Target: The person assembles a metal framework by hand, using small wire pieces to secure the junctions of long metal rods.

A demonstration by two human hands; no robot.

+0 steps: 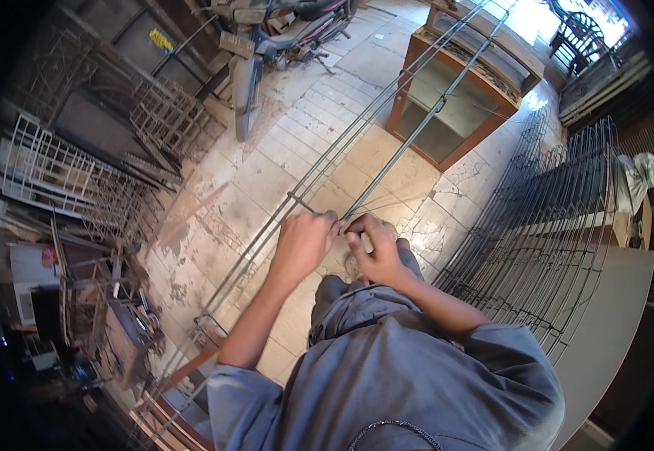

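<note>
Under our hands | steel-rod frame (394, 161), running near-left to far-right | left hand (304, 242) nearer, almost meeting right hand (377, 254); grip unclear to us

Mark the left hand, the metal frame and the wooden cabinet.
Left hand (303, 239): head view, on the back of the hand.
Metal frame (299, 201): head view, on a crosspiece.
Wooden cabinet (456, 114): head view, on its front panel.

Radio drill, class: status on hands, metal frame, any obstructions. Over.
Left hand, right hand close together at metal frame; exact grip hidden. Frame slants lower left to upper right. Cabinet behind frame's far stretch; contact unclear.
</note>
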